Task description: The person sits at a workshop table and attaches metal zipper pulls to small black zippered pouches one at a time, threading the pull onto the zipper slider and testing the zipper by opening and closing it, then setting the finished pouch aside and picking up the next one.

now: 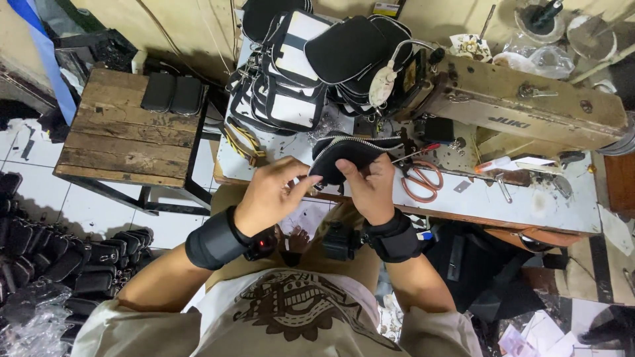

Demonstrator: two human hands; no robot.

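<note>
A small black zippered pouch [350,153] with a silver zipper along its top edge is held over the front edge of the sewing table [529,205]. My left hand [271,195] pinches its lower left corner. My right hand [372,188] grips its lower right side, thumb pressed on the fabric. Both wrists wear black bands. A beige sewing machine [522,99] stands just behind the pouch.
A pile of black and white pouches [311,66] sits at the table's back left. Orange-handled scissors [420,178] lie right of my hands. A wooden stool [126,132] with two black pouches stands to the left. More black pouches [73,264] cover the floor at lower left.
</note>
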